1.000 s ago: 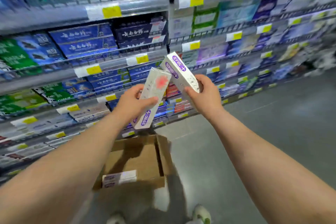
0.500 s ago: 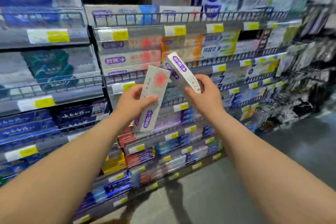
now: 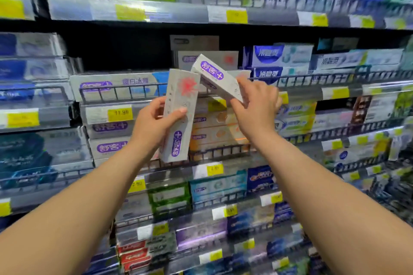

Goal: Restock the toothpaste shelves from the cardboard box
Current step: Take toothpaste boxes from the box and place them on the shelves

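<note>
My left hand (image 3: 154, 121) grips an upright white toothpaste box (image 3: 180, 116) with a red burst and a purple logo. My right hand (image 3: 257, 107) holds a second white toothpaste box (image 3: 218, 79) of the same brand, tilted up to the left. Both boxes are raised in front of a wire-fronted shelf (image 3: 125, 92) with matching white boxes stacked behind its rail (image 3: 120, 83). A dark gap (image 3: 125, 51) opens above that stack. The cardboard box is out of view.
Shelves of toothpaste boxes fill the view, each with a wire rail and yellow price tags (image 3: 120, 115). Blue and white boxes (image 3: 279, 58) sit to the right, orange ones (image 3: 214, 131) behind my hands, green ones (image 3: 169, 198) lower down.
The view has swung up from the floor and the cardboard box to the upper shelves. Both hands have risen with their boxes toward the shelf of matching white boxes.
</note>
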Demonstrator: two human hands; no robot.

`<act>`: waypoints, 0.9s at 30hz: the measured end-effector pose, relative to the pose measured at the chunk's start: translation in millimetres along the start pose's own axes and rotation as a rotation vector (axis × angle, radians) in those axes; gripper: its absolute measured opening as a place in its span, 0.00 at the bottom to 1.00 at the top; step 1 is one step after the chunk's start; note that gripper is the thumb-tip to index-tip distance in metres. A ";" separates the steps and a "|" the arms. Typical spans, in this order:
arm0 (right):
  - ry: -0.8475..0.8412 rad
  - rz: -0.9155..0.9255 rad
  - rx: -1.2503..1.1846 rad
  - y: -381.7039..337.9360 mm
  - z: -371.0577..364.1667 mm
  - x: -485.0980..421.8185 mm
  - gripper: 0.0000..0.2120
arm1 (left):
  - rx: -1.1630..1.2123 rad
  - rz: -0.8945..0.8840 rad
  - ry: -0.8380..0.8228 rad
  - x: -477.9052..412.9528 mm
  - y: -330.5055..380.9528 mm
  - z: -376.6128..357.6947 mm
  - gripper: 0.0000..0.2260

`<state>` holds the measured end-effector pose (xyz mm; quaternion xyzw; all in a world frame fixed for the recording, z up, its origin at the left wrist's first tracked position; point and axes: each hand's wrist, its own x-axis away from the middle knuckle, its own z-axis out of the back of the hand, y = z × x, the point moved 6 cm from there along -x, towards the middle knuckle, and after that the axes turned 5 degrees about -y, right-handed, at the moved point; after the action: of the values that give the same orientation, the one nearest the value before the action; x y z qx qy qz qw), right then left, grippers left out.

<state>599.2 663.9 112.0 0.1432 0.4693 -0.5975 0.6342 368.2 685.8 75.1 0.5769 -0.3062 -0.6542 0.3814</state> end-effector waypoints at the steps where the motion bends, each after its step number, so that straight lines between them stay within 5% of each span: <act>1: 0.014 0.048 0.012 -0.2 -2.7 -12.2 0.20 | -0.002 -0.001 0.024 -5.7 -0.1 -0.3 0.14; 11: 0.121 0.430 0.114 -0.5 -24.9 -106.2 0.22 | -0.065 -0.034 0.310 -21.2 16.8 -25.0 0.10; 18: -0.018 0.452 0.267 -5.1 -37.6 -122.0 0.26 | -0.171 -0.011 0.389 -18.8 25.5 -36.7 0.22; 27: 0.002 0.502 0.252 3.4 -59.3 -116.6 0.22 | -0.234 -0.001 0.393 -19.5 37.4 -28.6 0.15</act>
<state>595.1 781.5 169.4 0.3330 0.3419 -0.4753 0.7391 402.7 684.0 112.5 0.6452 -0.1480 -0.5605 0.4977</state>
